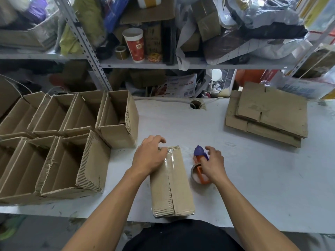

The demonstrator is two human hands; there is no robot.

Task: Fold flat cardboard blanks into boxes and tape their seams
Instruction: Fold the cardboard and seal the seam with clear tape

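A closed cardboard box (178, 180) lies lengthwise on the white table (253, 178) in front of me, with clear tape along the far part of its centre seam. My left hand (149, 155) lies on the box's far left corner, fingers curled over the far edge. Just right of the box, an orange and purple tape dispenser (199, 165) rests on the table. My right hand (213, 164) sits against its handle, thumb touching it, fingers lifted and spread. A stack of flat cardboard blanks (268, 113) lies at the far right.
Several open folded boxes (59, 142) crowd the table's left side, right up to its front edge. A cable hole (195, 104) sits in the far middle of the table. Cluttered metal shelves (145, 63) with a red paper cup (135, 44) rise behind the table.
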